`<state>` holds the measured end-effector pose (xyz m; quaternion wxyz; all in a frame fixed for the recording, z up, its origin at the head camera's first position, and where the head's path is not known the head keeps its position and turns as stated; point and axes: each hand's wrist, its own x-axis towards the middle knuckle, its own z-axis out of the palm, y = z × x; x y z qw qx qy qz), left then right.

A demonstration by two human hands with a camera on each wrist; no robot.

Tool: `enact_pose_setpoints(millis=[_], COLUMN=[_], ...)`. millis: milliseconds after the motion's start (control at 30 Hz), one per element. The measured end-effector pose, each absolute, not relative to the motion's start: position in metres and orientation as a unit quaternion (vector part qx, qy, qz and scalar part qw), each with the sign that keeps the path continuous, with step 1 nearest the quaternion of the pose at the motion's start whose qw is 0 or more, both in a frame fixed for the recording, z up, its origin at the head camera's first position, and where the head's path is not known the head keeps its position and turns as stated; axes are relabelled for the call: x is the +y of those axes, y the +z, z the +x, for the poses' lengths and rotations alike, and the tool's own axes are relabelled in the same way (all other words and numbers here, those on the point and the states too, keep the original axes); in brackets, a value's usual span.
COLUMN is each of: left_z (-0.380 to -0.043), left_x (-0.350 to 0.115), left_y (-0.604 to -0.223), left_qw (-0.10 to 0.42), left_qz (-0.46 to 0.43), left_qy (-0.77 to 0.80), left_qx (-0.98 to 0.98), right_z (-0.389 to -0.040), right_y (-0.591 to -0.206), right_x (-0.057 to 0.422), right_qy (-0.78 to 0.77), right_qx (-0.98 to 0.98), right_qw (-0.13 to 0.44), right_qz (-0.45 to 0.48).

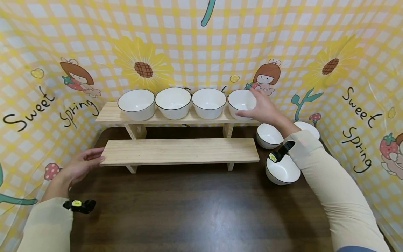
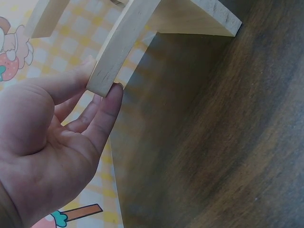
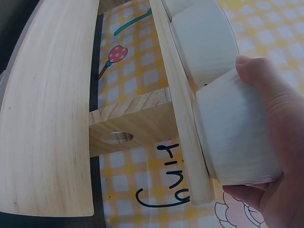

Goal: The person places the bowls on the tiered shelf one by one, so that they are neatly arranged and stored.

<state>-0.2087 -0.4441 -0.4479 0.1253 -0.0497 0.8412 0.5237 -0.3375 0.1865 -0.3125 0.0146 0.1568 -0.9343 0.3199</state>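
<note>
A two-tier wooden shelf (image 1: 179,151) stands on the dark table. My left hand (image 1: 82,164) pinches the left end of its lower board, thumb on one face and fingers on the other, as the left wrist view shows. On the upper board, several white bowls with dark rims stand in a row. My right hand (image 1: 262,108) grips the rightmost bowl (image 1: 241,101) at its right side, thumb at the front and fingers behind. In the right wrist view that bowl (image 3: 237,133) sits at the board's end, close beside its neighbour (image 3: 204,42).
Right of the shelf, a white bowl (image 1: 269,135) stands on the table (image 1: 189,210), with another bowl (image 1: 283,171) nearer and a third (image 1: 306,130) behind my forearm. Yellow checked cloth (image 1: 201,45) hangs around the back and sides.
</note>
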Motion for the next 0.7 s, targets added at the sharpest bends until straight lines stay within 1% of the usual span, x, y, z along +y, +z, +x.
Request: enact_pose_setpoints(millis=[700], left_z=[-0.2069], left_x=[-0.4439], left_y=[-0.4469], left_qw=[0.124], left_qz=[-0.039], left_qy=[0.535], left_qx=[0.835], right_z=[-0.3461], right_y=[-0.3132], right_x=[0.1832], right_qy=[0.319], right_qx=[-0.933], right_qw=[0.015], right_qz=[0.165])
